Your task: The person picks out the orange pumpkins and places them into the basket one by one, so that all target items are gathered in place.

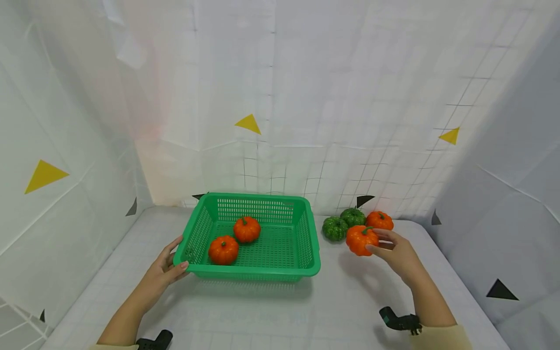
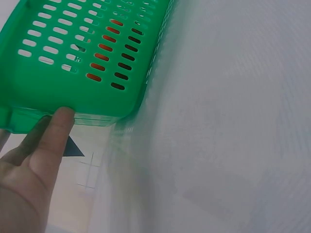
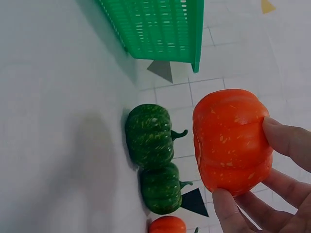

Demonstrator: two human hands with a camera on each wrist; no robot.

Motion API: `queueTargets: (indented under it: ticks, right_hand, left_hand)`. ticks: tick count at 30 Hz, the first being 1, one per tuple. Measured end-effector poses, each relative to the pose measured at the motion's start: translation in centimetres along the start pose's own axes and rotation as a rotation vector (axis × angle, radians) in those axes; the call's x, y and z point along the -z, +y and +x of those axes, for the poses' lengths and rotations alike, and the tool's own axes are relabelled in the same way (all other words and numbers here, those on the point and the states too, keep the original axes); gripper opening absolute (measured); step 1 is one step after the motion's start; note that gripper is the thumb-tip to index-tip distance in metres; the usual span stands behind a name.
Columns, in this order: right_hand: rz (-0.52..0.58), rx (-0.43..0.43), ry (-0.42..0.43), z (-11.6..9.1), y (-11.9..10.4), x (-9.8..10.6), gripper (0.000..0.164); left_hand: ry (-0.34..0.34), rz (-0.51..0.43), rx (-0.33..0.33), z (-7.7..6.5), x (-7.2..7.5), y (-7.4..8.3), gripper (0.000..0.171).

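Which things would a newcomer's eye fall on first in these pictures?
Likely the green basket, just left of centre in the head view, with two orange pumpkins inside and the left hand at its near left corner. Next, the bright pumpkin that the right hand holds, right of the basket. Behind it, two green pumpkins stand out against the white.
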State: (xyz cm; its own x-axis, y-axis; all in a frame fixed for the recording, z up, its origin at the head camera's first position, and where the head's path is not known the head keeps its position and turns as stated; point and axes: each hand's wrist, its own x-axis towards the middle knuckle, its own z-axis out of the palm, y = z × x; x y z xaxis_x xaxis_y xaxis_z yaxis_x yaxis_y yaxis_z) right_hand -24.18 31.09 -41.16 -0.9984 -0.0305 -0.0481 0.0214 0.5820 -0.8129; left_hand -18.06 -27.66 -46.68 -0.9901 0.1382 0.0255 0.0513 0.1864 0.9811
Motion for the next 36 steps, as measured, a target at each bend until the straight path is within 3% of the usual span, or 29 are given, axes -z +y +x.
queueTargets:
  ticks: [11, 36]
  right_hand:
    - [0.002, 0.058, -0.018, -0.9, -2.3, -0.8, 0.076]
    - [0.036, 0.160, 0.005, -0.9, -5.1, -5.6, 0.064]
  left_hand:
    - [0.000, 0.002, -0.003, -0.1, -0.1, 0.2, 0.077]
    - [0.007, 0.006, 0.016, -0.1, 0.0, 0.1, 0.077]
